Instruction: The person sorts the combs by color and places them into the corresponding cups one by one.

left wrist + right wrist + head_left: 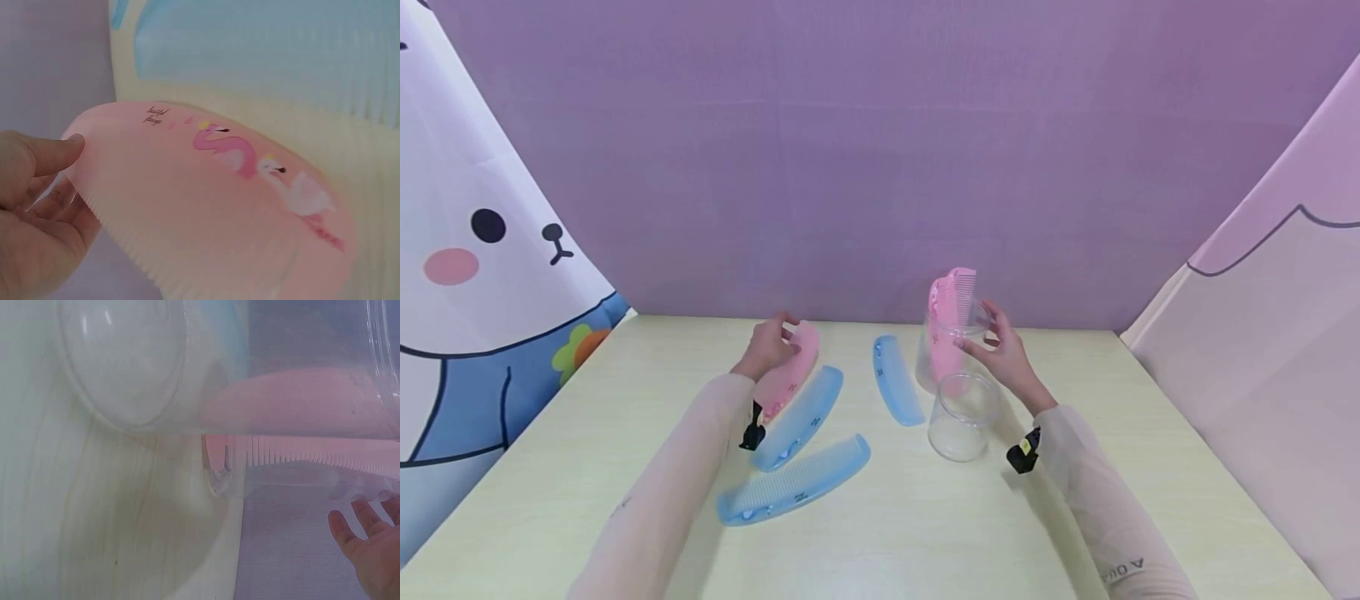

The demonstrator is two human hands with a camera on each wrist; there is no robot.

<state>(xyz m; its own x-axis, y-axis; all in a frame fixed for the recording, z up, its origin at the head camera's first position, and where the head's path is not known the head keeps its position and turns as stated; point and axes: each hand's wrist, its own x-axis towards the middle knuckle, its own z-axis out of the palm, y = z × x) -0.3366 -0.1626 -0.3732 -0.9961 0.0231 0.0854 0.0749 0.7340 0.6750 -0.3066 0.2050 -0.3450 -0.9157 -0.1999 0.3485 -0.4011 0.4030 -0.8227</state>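
My left hand [769,346] pinches one end of a pink comb [206,200] printed with flamingos, thumb on its face; the comb's teeth point toward the palm side. My right hand [1006,357] grips the upper part of the rear clear plastic cup [979,321], thumb on the near side and fingers behind. Inside that cup stand pink combs [953,300], teeth to the right; how many overlap is hard to tell. Just in front is a second clear cup [962,429], with nothing visible in it.
Between the hands lies a blue comb [897,382]. Two more blue combs, one [801,421] beside the pink comb and another [797,483] nearer the front, lie on the pale wooden table [910,533]. A purple cloth [865,167] hangs behind the table.
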